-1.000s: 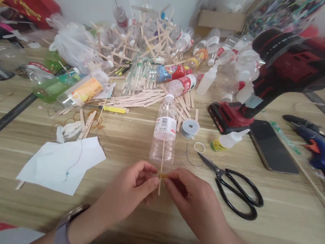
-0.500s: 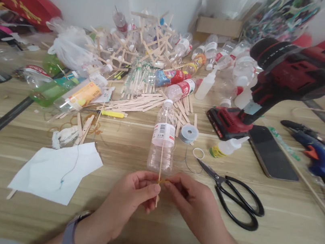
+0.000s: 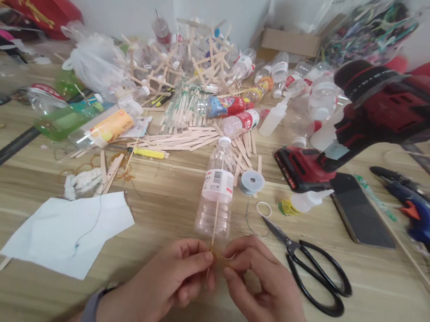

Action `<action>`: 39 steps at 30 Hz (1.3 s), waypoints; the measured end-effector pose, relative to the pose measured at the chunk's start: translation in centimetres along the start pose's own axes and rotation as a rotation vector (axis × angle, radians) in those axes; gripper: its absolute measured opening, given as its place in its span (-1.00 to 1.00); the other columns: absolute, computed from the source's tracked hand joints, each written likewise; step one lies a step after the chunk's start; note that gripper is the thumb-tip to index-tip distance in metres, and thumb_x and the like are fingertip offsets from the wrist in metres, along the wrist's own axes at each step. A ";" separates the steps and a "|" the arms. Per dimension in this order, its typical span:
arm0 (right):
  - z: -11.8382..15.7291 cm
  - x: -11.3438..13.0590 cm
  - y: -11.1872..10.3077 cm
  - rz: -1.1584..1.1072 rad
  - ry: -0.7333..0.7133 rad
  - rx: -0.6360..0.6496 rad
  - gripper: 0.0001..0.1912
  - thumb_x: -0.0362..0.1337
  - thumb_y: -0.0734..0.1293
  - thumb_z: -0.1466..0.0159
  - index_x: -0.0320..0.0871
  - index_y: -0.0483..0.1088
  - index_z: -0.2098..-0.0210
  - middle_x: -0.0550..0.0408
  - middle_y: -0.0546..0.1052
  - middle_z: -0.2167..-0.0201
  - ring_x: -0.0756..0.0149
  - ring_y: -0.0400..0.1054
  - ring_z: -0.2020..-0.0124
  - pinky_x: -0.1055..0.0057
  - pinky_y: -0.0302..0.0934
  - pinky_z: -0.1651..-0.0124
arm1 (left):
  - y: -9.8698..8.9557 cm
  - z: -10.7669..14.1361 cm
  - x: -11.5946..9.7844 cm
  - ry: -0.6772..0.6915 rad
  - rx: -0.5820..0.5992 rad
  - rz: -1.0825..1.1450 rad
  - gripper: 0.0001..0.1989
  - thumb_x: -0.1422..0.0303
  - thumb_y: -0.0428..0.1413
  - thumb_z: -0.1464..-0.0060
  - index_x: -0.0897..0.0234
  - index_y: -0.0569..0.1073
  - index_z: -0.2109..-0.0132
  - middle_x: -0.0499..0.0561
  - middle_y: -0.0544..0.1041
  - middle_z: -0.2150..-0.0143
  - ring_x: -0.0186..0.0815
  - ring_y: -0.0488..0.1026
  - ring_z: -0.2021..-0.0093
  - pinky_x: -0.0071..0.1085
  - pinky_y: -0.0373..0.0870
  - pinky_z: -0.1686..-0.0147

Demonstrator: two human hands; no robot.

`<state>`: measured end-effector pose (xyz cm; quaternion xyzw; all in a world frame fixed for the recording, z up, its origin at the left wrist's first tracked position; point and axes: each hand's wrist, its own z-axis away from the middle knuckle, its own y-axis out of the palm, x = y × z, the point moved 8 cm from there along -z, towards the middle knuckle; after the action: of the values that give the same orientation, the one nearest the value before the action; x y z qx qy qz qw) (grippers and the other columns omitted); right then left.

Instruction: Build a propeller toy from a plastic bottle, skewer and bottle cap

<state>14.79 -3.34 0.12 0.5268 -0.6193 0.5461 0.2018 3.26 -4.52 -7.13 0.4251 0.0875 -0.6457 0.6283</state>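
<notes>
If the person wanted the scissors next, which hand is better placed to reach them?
Probably the right hand: the black-handled scissors lie on its side, close by, though it appears to be pinching a yellowish band. The left hand is farther off, holding the thin stick.

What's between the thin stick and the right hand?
Head view: an amber rubber band spans the gap from the thin wooden stick, held in the left hand, to the right hand.

stick (image 3: 216, 220) before nearest bottle (image 3: 215, 183), paper (image 3: 61, 229) left, scissors (image 3: 291, 245) right; spool (image 3: 252, 182) just right of bottle; drill (image 3: 392, 112) behind scissors
</notes>
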 end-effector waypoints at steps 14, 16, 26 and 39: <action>0.8 -0.2 0.9 -0.002 0.043 0.072 -0.80 -0.51 0.20 -0.18 -0.08 0.16 0.45 0.02 0.57 0.21 0.49 0.37 0.57 0.57 0.15 0.56 | -0.3 -0.1 0.1 -0.019 -0.008 0.201 -0.81 0.27 0.17 -0.05 0.26 0.36 0.24 -0.15 0.41 0.62 -0.62 0.06 0.76 -0.61 -0.25 0.74; 0.7 -0.1 0.6 0.004 0.036 0.048 -0.80 -0.51 0.19 -0.17 -0.08 0.16 0.45 0.04 0.58 0.25 0.43 0.44 0.48 0.57 0.19 0.51 | -0.3 -0.1 0.0 -0.023 -0.004 0.209 -0.80 0.26 0.18 -0.04 0.25 0.35 0.26 -0.16 0.41 0.62 -0.63 0.06 0.76 -0.62 -0.24 0.75; 1.0 -1.5 -0.2 -0.217 0.166 -0.107 -0.78 -0.48 0.23 -0.21 -0.10 0.20 0.51 0.16 0.45 0.41 0.43 0.33 0.44 0.53 0.19 0.42 | 0.0 0.2 0.3 -0.038 -0.010 0.168 -0.71 0.16 0.17 -0.02 0.21 0.25 0.35 -0.23 0.35 0.64 -0.63 -0.10 0.78 -0.60 -0.32 0.78; 1.9 -4.1 2.4 -0.680 0.524 0.036 -0.71 -0.04 0.32 -0.27 -0.10 0.22 0.38 0.29 0.19 0.56 0.48 -0.05 0.59 0.54 -0.11 0.56 | 0.4 0.2 0.6 -0.051 0.020 0.153 -0.59 0.07 0.25 0.08 0.22 0.24 0.34 -0.25 0.33 0.63 -0.65 -0.08 0.77 -0.56 -0.32 0.75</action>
<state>14.84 -3.60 -4.99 0.5479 -0.3287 0.5746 0.5114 3.58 -5.16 -7.23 0.4201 0.0324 -0.6073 0.6735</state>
